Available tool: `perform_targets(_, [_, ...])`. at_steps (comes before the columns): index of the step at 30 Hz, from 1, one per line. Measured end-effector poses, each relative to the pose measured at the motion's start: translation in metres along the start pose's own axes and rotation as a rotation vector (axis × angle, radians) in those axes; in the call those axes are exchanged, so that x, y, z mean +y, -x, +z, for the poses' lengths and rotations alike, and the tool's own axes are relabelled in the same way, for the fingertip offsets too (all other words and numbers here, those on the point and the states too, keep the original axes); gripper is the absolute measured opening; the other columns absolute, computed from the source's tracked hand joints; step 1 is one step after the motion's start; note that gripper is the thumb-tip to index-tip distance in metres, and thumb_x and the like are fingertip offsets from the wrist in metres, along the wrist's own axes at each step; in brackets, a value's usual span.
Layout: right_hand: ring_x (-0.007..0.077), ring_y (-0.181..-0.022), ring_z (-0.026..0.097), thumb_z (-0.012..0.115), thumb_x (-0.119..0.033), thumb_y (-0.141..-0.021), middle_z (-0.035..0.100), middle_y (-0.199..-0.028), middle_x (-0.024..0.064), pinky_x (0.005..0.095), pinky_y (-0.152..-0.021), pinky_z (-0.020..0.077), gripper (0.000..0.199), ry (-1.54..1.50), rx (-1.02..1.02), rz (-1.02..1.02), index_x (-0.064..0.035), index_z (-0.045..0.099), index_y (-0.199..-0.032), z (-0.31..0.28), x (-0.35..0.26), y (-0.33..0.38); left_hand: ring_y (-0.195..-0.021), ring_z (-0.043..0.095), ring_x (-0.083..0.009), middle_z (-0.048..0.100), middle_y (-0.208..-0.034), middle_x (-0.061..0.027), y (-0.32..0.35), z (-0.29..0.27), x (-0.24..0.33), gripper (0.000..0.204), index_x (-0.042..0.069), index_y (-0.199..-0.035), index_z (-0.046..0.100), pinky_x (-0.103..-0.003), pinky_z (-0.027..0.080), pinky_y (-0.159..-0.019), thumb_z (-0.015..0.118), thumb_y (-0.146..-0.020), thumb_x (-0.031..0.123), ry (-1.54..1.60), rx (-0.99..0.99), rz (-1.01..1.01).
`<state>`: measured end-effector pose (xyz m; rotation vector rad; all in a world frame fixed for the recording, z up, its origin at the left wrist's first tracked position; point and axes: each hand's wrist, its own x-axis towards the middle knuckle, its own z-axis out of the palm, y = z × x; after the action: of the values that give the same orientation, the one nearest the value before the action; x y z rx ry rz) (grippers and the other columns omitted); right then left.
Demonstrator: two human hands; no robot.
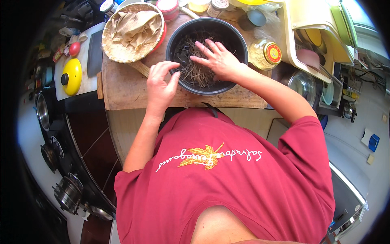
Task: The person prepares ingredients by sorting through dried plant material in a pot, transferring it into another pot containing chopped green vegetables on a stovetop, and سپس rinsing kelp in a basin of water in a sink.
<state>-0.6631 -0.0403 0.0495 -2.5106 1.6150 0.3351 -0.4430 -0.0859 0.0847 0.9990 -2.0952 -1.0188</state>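
Note:
A round dark pot [242,65] stands on the wooden table in front of me, with thin dry brown stems [196,75] strewn over its bottom. My right hand [217,59] reaches into it from the right, fingers spread and palm down on the stems. At the pot's left rim is my left hand [159,83], thumb and forefinger apart with a gap between them. Its fingertips are at the rim; whether they touch it I cannot tell. Nothing shows in either hand. Part of the stems lies hidden under my right hand.
Left of the pot, a woven basket [109,45] holds crumpled tan cloth or paper. A jar with a red and yellow lid [272,53] lies right of it, near a dark cup [256,19] and a cream dish rack [289,49]. A yellow lid [72,77] rests at far left.

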Motion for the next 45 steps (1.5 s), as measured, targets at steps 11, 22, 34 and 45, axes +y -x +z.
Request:
perform_targets(11, [0.0409,-0.116,0.042,0.065,-0.028,-0.071,0.029,-0.139,0.0221,0.0467,-0.091,0.0398,0.071,-0.101,-0.024,-0.012,-0.0311,0.036,-0.135,0.018,0.000,-0.030,-0.076,0.061,-0.0274,0.064,-0.080,-0.0115,-0.015,0.047,0.032,0.016,0.006,-0.091,0.063,-0.035,0.048,-0.070,0.063,-0.076,0.014,-0.040,-0.387,0.126])
perform_targets(22, [0.0274,-0.091,0.059,0.062,-0.017,-0.075,0.063,-0.093,0.0112,0.0338,-0.078,0.0467,0.035,-0.566,0.090,0.243,-0.0088,0.059,-0.109,-0.014,0.014,0.027,-0.084,0.060,-0.0266,0.063,-0.087,-0.0103,-0.010,0.045,0.015,0.018,0.005,-0.093,0.061,-0.035,0.048,-0.073,0.060,-0.075,0.006,-0.083,-0.350,0.136])
perform_targets(34, [0.0305,-0.107,0.053,0.062,-0.004,-0.068,0.054,-0.116,0.0144,0.0349,-0.089,0.0446,0.042,-0.430,0.318,0.170,-0.0077,0.056,-0.109,-0.010,0.002,0.040,-0.100,0.051,-0.0298,0.056,-0.105,-0.0119,-0.011,0.042,0.018,0.020,0.003,-0.088,0.057,-0.035,0.042,-0.088,0.058,-0.068,-0.002,0.023,-0.316,0.312])
perform_targets(45, [0.0330,-0.095,0.054,0.065,-0.015,-0.075,0.059,-0.099,0.0158,0.0421,-0.085,0.0412,0.035,-0.364,0.758,0.571,-0.0056,0.057,-0.108,0.012,0.041,0.041,-0.066,0.051,-0.0173,0.053,-0.075,-0.0094,0.014,0.025,-0.033,0.027,0.000,-0.083,0.054,-0.031,0.046,-0.064,0.068,-0.076,0.023,0.071,0.138,-0.494])
